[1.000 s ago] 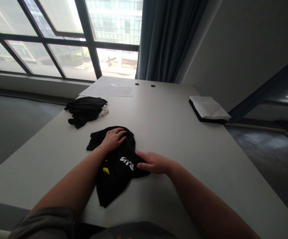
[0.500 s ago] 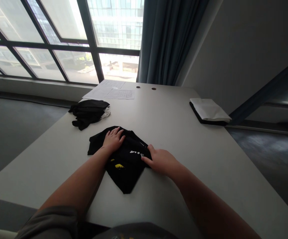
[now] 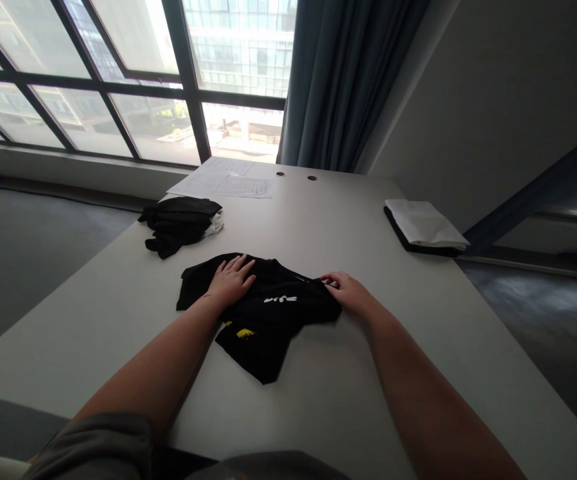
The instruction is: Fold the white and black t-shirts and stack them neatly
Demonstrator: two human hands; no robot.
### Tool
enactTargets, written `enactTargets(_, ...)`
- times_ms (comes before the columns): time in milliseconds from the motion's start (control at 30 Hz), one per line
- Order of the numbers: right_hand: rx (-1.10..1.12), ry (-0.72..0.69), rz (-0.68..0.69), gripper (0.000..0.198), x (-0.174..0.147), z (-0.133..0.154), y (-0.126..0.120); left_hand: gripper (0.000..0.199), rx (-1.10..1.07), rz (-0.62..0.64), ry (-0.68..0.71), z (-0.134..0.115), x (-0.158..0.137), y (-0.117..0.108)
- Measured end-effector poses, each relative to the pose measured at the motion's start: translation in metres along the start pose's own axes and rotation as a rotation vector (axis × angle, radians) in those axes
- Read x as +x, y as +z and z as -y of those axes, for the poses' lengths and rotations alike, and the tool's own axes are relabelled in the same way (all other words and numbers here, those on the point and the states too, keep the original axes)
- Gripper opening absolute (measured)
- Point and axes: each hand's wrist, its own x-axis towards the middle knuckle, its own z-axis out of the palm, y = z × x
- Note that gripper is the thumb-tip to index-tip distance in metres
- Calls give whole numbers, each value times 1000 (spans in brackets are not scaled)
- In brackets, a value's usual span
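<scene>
A black T-shirt (image 3: 303,310) with white lettering and a yellow print lies partly spread on the white table in front of me. My left hand (image 3: 231,281) rests flat on its upper left part, fingers stretched out over the fabric. At the shirt's right end, my right hand (image 3: 351,293) pinches the edge near the shoulder between thumb and fingers. The shirt's lower part is bunched and tapers toward me, below the yellow print.
A crumpled dark pile of clothes (image 3: 181,223) with a white piece lies at the table's left edge. Folded white cloth (image 3: 426,223) sits on folded black cloth (image 3: 398,230) at the right edge. Printed papers (image 3: 246,185) lie at the far end, near two round holes in the tabletop.
My right hand has moved right and slightly away from me, drawing the shirt's right side outward so the lettering shows more fully. My left hand stays pressed on the shirt.
</scene>
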Motion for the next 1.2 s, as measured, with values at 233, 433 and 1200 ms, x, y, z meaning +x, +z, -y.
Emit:
enactTargets(233,58,-183,124,28,-3,-18,-7,59,-3,-6,10,1,1,2)
enactTargets(433,140,-310,-85,21,-8,-5,-10,60,-8,-14,15,1,0,1)
enactTargets(1200,374,-41,-353,38,-10,-20,-19,70,5,13,-191,2,3,2)
